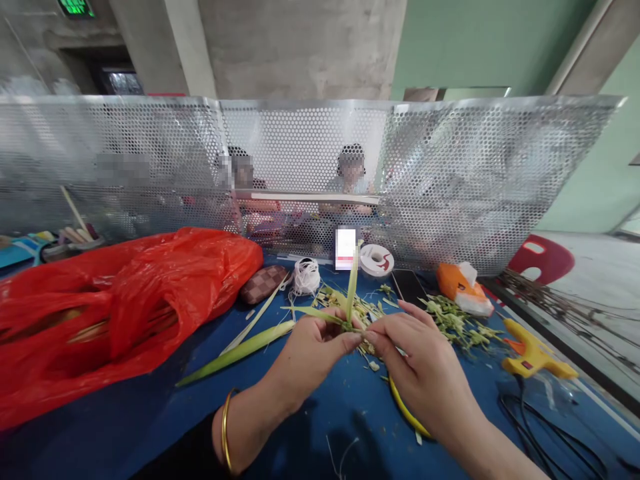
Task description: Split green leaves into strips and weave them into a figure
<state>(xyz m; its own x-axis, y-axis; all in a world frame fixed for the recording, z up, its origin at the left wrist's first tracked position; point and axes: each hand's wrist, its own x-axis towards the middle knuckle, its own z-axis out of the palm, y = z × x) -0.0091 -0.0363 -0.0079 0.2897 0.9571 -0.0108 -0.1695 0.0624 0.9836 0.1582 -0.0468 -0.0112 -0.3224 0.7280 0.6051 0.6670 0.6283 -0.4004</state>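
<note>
Low over the blue table, my left hand [307, 357] pinches a folded green leaf strip [352, 287]. One end of the strip stands upright, while another pokes out to the left past my fingers. My right hand [423, 363] is closed at the strip's lower end, thumb and finger pressed together beside my left thumb. Fingers partly cover the folded spot between the hands. Left of my left hand lies a long green leaf [235, 353]. Under my right hand is a curved yellow object [407, 410], its kind unclear.
A red plastic bag [125, 307] covers the left side. Behind my hands are white string [305, 277], a spool [377, 260], a checkered pouch [263, 285] and leaf scraps. Tissues [463, 287] and a yellow glue gun [535, 353] with a black cable lie right. A perforated metal screen [310, 133] stands behind.
</note>
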